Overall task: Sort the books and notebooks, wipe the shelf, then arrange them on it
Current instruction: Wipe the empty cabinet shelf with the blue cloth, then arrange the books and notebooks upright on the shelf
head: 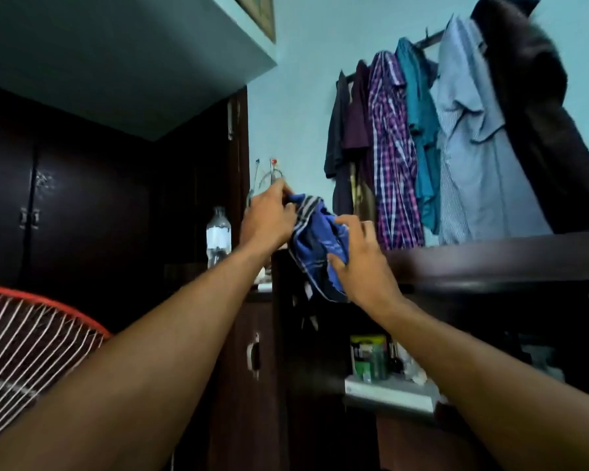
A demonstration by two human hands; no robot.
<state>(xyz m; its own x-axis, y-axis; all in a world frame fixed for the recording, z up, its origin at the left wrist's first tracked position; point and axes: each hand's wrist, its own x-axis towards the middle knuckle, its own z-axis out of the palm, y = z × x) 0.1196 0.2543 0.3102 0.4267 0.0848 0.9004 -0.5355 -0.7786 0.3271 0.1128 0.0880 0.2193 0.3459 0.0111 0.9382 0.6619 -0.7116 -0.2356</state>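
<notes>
A blue cloth (315, 243) with pale stripes hangs bunched between both hands at the left end of a dark wooden shelf unit (490, 260). My left hand (269, 219) pinches the cloth's upper corner. My right hand (357, 260) grips its lower right side, fingers curled into the fabric. The shelf's top board runs to the right, dark and bare where it shows. No books or notebooks are visible.
A clear plastic bottle (218, 236) stands on a lower cabinet to the left. Shirts (422, 147) hang on a wall rail above the shelf. A red fan guard (24, 334) sits at lower left. Small containers (369, 358) fill a lower shelf compartment. Dark wardrobe doors (65, 215) stand behind.
</notes>
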